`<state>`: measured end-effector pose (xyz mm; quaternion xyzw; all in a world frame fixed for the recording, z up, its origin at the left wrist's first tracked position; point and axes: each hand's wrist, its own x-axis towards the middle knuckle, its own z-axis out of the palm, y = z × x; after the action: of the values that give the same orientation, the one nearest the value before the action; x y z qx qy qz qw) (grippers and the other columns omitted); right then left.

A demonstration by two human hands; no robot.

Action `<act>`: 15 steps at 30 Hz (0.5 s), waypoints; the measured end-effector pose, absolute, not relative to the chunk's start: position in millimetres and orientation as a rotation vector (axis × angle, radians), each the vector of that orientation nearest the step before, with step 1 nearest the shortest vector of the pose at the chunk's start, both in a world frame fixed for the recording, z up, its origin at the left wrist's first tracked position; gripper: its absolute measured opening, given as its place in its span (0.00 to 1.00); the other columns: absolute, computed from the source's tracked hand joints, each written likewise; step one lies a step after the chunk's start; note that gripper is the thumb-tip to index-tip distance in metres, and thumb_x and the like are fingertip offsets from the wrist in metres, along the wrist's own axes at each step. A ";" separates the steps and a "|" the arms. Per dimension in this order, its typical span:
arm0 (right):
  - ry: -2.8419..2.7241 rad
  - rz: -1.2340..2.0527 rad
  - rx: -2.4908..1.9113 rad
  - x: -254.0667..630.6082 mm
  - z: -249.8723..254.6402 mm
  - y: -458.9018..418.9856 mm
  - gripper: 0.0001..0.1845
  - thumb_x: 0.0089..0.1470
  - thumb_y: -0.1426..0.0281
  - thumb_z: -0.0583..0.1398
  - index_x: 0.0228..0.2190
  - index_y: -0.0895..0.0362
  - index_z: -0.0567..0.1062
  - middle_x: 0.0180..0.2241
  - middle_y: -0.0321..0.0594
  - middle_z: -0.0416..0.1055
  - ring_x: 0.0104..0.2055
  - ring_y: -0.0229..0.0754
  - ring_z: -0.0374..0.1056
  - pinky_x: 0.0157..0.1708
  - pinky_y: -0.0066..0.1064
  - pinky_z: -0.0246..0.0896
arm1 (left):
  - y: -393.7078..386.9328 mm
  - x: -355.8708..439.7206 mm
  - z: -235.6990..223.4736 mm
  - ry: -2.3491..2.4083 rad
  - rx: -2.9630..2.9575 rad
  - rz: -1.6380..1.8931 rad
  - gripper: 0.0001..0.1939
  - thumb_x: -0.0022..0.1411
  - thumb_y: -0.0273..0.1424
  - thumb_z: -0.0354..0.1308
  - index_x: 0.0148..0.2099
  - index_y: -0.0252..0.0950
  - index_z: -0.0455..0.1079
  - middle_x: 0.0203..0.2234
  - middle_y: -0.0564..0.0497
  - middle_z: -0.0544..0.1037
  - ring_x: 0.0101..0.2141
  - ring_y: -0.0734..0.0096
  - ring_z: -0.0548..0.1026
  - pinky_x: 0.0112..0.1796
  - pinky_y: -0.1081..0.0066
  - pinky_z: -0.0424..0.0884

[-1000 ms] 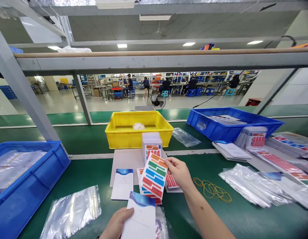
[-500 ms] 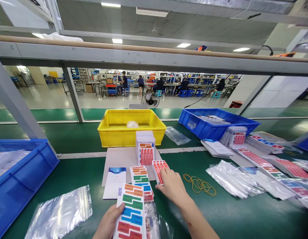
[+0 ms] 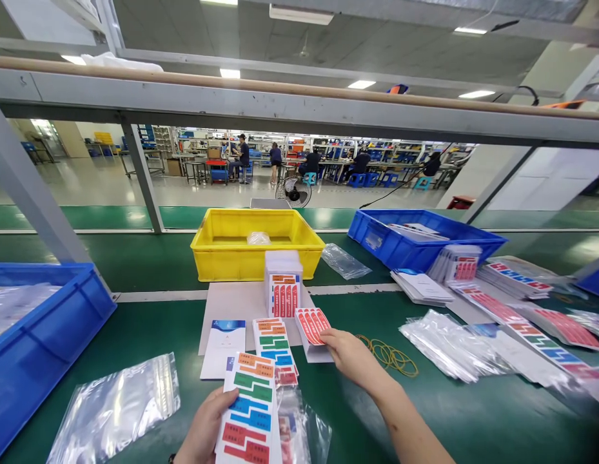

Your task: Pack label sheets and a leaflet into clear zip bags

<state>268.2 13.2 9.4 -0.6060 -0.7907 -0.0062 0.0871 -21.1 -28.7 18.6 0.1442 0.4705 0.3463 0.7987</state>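
My left hand [image 3: 211,422] is closed on a sticker sheet [image 3: 245,412] with orange, green, blue and red labels; a white card shows behind its edge. At the stack of red sticker sheets [image 3: 311,327], my right hand [image 3: 351,359] pinches the right edge of the top sheet, which bends up slightly. Left of that stack lies a pile of multicoloured sticker sheets [image 3: 274,341]. A white booklet [image 3: 224,345] with a blue top band rests beside it. Clear plastic bags [image 3: 294,425] lie partly under my left hand's sheet.
A yellow bin [image 3: 255,264] stands behind an upright sticker stack [image 3: 284,287]. Blue bins [image 3: 415,240] [image 3: 52,335] flank the bench. Rubber bands [image 3: 391,357] and plastic bags [image 3: 449,345] lie at right; a large clear bag [image 3: 120,406] is at left. People sit beyond the frame.
The multicoloured sheet has passed from my right hand to my left, covering the booklet held there. My right hand has moved right to the red sheets and pinches the top one.
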 end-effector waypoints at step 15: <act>-2.267 -0.432 -0.725 113.6 4.7 -40.3 0.16 0.53 0.79 0.47 0.23 0.61 0.70 0.17 0.39 0.62 0.20 0.39 0.54 0.21 0.32 0.43 | -28.0 -18.6 2.0 0.849 0.370 0.975 0.20 0.51 0.42 0.59 0.31 0.27 0.71 0.24 0.42 0.78 0.31 0.58 0.76 0.33 0.65 0.70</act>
<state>113.6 -40.3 4.7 -0.2803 -0.8766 -0.1671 0.3537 -18.6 -28.0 2.0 0.1715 0.3930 0.4517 0.7824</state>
